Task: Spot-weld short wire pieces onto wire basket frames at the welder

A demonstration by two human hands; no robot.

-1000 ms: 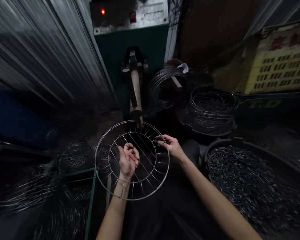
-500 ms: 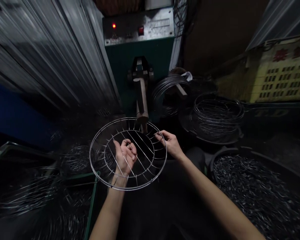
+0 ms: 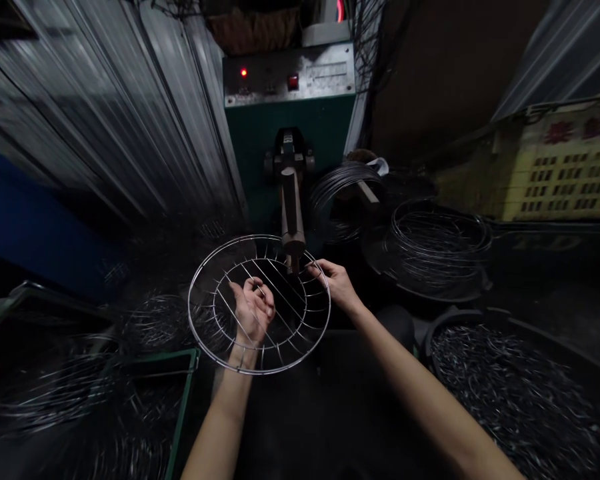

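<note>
A round wire rack [image 3: 260, 371] with a double outer ring, a smaller inner ring, short spokes and several straight cross wires lies roughly level before me. My left hand [image 3: 255, 310] is under it, palm up, thumb apart and fingers loosely curled; the cross wires pass over the palm. At the rack's far right side, my right hand [image 3: 333, 280] pinches the wirework between thumb and fingers; whether a separate short wire is in the pinch is too small to tell. The machine's blunt metal arm [image 3: 293, 230] reaches down over the rack's far edge, its tip near the inner ring.
The green machine [image 3: 255, 133] has a lit red lamp. Coiled wire [image 3: 345, 183] and wire rings [image 3: 435, 233] lie to the right. A tub [image 3: 435, 320] of short wire pieces is at lower right, a green crate [image 3: 187, 393] at lower left, a yellow crate [image 3: 560, 180] at far right.
The view has tilted up slightly, so the machine sits lower in the picture. The rack's far right edge is nearer the machine arm's tip. Both hands keep much the same pose.
</note>
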